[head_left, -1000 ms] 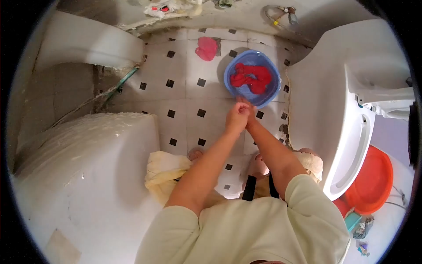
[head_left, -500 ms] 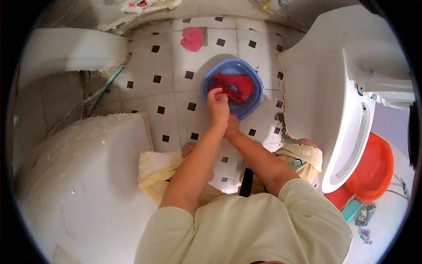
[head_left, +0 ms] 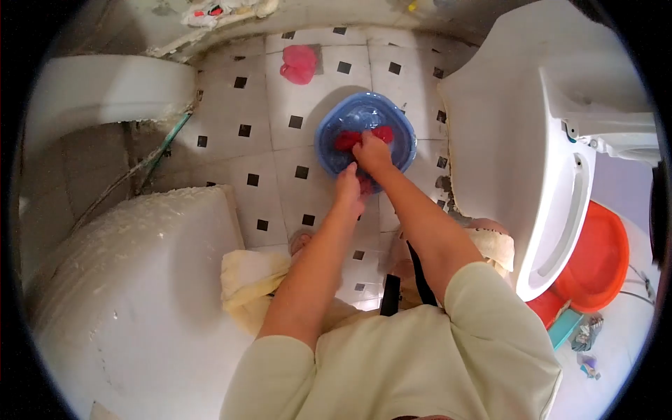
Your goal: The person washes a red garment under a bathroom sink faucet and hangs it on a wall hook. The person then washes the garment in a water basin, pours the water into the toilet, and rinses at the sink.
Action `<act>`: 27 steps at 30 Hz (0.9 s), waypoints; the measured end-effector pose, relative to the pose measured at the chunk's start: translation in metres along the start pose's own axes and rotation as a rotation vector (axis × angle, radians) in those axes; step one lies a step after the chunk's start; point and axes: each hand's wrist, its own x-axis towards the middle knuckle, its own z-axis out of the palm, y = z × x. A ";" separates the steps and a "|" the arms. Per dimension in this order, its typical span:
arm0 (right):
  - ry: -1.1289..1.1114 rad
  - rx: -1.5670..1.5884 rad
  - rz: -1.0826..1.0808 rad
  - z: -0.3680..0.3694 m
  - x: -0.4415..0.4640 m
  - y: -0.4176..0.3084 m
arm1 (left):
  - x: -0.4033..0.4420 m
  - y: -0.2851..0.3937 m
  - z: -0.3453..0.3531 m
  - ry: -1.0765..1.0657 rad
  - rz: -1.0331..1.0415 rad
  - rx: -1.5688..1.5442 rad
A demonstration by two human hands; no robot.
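Note:
A blue basin [head_left: 327,126] with water stands on the tiled floor. Red cloth [head_left: 346,141] lies inside it, bunched around my right hand [head_left: 372,152], whose fingers are closed on it. My left hand [head_left: 350,187] is at the near rim of the basin, closed on another part of the same red cloth, which shows between my hands and below the left fingers. The fingertips of both hands are partly hidden.
A pink cloth [head_left: 299,64] lies on the floor beyond the basin. A white sink [head_left: 560,231] is at the right, with an orange basin [head_left: 595,262] beside it. A white tub-like block [head_left: 140,273] stands at the left, near a green pipe [head_left: 168,143].
Both hands have come to the red cloth; the right reached into the basin and the left drew back to the near rim. The cloth is now bunched and pulled nearer. The view has shifted.

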 end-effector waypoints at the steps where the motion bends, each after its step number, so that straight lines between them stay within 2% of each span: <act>1: 0.011 0.125 0.043 -0.008 -0.009 0.003 | 0.004 -0.006 0.004 0.006 -0.084 -0.072; 4: 0.040 0.461 0.102 -0.039 -0.043 -0.003 | -0.016 0.004 0.029 -0.121 -0.167 -0.344; 6: 0.051 0.593 0.124 -0.051 -0.064 -0.017 | -0.013 0.009 0.033 -0.222 -0.057 -0.395; 7: 0.055 0.446 0.098 -0.066 -0.076 -0.030 | -0.010 0.013 0.032 -0.270 -0.001 -0.421; 10: 0.037 0.365 -0.091 -0.074 -0.095 -0.038 | -0.001 0.025 0.015 -0.335 -0.118 -0.298; 11: -0.022 0.364 -0.023 -0.074 -0.103 -0.040 | 0.002 0.027 0.013 -0.356 -0.156 -0.253; 15: -0.181 0.408 -0.004 -0.080 -0.120 -0.056 | 0.020 0.018 0.013 -0.343 0.118 -0.283; 17: 0.001 0.248 -0.003 -0.064 -0.111 -0.057 | 0.025 0.009 0.006 -0.438 0.135 -0.362; 19: 0.153 0.111 0.046 -0.039 -0.078 -0.037 | 0.029 0.004 0.005 -0.411 0.122 -0.336; 22: 0.202 -0.005 0.189 -0.028 -0.018 -0.009 | 0.030 -0.006 0.012 -0.178 0.047 -0.113; 23: 0.221 -0.015 0.188 -0.023 -0.003 0.002 | 0.015 -0.004 0.021 -0.018 0.008 -0.026; 26: 0.296 0.127 0.207 -0.022 0.019 0.019 | -0.005 0.018 0.033 -0.127 0.124 -0.071; 27: 0.324 0.203 0.214 -0.024 0.024 0.023 | 0.004 0.022 0.025 -0.286 0.237 0.053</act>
